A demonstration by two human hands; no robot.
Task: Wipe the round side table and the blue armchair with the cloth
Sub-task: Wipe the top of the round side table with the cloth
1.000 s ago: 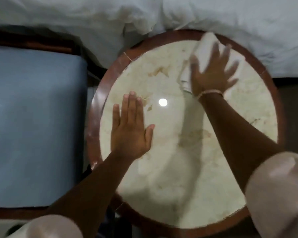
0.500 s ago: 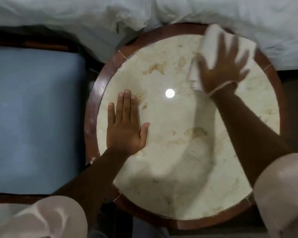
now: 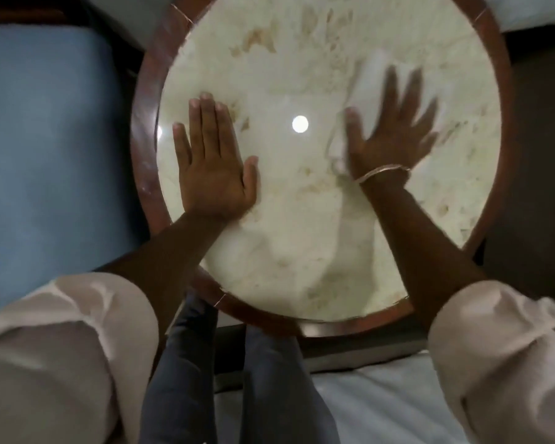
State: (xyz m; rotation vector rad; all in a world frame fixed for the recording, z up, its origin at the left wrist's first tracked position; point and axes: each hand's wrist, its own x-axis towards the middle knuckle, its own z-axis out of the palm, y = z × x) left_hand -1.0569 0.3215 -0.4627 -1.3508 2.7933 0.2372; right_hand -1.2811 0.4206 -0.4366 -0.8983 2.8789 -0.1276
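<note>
- Cloth lies on the round side table, pressed under the right hand, fingers spread.
- Left hand rests flat, open, near the table's left rim.

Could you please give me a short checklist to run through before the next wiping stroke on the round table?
1. Cloth under the working hand: ok. The right hand is spread flat on the white cloth.
2. Cloth flat on the round side table: cannot tell, that area is blurred.
3. Table steadied: ok. The left hand lies palm down on the marble near the left rim.
4. Stroke path free of objects: ok. Only the hands and cloth are on the top; the bright spot looks like a light reflection.
5. Near half of the top wiped: cannot tell.
6. Blue armchair wiped: not ok as far as visible, neither hand nor cloth is on it.
</note>
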